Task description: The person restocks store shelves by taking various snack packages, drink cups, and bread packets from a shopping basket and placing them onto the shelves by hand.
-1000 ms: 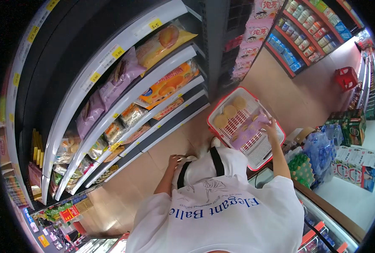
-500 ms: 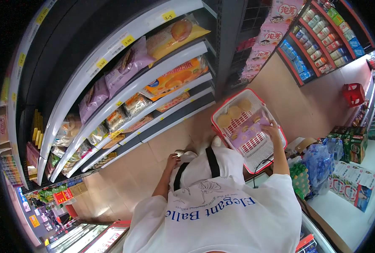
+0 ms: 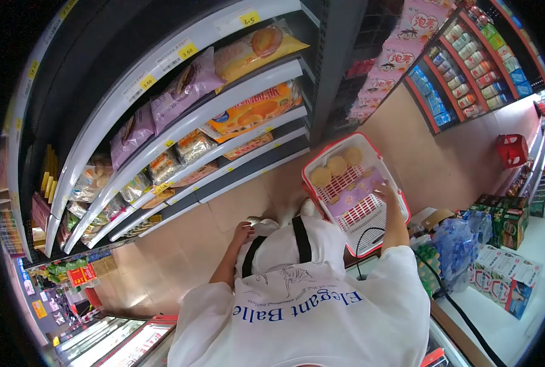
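Observation:
My right hand (image 3: 384, 191) is inside a white shopping basket (image 3: 370, 227) with a red rim, its fingers closed on the right end of a purple snack bag (image 3: 352, 194). The bag lies across the basket's slotted floor. Beyond it, at the basket's far end, sit several round, pale yellow pastries (image 3: 336, 165); I cannot tell how they are wrapped. My left hand (image 3: 242, 232) hangs beside my leg, fingers loosely apart, holding nothing.
Store shelves (image 3: 180, 144) on the left hold purple bags (image 3: 183, 85), a yellow bag (image 3: 260, 46) and an orange pack (image 3: 254, 113). Pink packs (image 3: 401, 58) hang ahead. On the right are blue plastic-wrapped goods (image 3: 456, 244), a white counter (image 3: 499, 306) and a red basket (image 3: 512, 151). A black cable (image 3: 462, 312) crosses the lower right.
My right hand has shifted slightly left and down, with the purple bag's near end. The basket sits a little further left in view. More of the black cable shows.

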A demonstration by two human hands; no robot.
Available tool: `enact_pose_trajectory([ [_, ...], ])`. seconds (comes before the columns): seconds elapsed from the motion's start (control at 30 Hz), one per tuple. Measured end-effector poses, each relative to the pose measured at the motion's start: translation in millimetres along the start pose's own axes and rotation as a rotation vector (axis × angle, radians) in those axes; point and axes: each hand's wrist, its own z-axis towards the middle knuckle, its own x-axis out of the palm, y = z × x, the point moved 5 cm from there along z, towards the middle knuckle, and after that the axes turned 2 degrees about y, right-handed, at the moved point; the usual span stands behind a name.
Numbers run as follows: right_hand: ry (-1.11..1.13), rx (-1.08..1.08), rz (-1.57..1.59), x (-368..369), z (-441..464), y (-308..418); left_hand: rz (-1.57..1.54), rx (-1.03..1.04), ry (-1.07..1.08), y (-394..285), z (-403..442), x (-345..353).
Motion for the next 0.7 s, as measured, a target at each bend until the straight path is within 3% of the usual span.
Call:
enact_pose_trajectory([
  [0.07,-0.032,-0.163,0.112,6,18,-13,0.038,-0.012,-0.004,-4,-7,0],
  [0.1,-0.042,-0.051,0.094,-3,58,-42,0.084,-0.022,-0.005,-6,-8,0],
  [0.2,-0.305,0.013,0.022,43,40,-66,0.079,-0.002,0.008,6,-3,-1],
  [0.3,-0.271,-0.054,0.014,85,43,-111,0.152,-0.006,-0.023,-9,-18,3],
  [0.37,-0.239,-0.301,-0.006,112,26,-113,0.136,-0.024,-0.045,-6,-18,0],
  [0.4,-0.230,-0.302,-0.011,115,24,-115,0.124,-0.043,-0.062,-3,-18,-2],
  [0.47,-0.338,-0.008,-0.188,118,23,-122,0.102,-0.020,-0.058,1,-19,-4],
  [0.57,-0.458,-0.025,-0.268,128,-22,-88,0.056,-0.001,-0.048,16,-17,-6],
  [0.7,-0.584,-0.080,-0.287,127,-23,-95,-0.011,-0.034,-0.052,26,-20,-9],
])
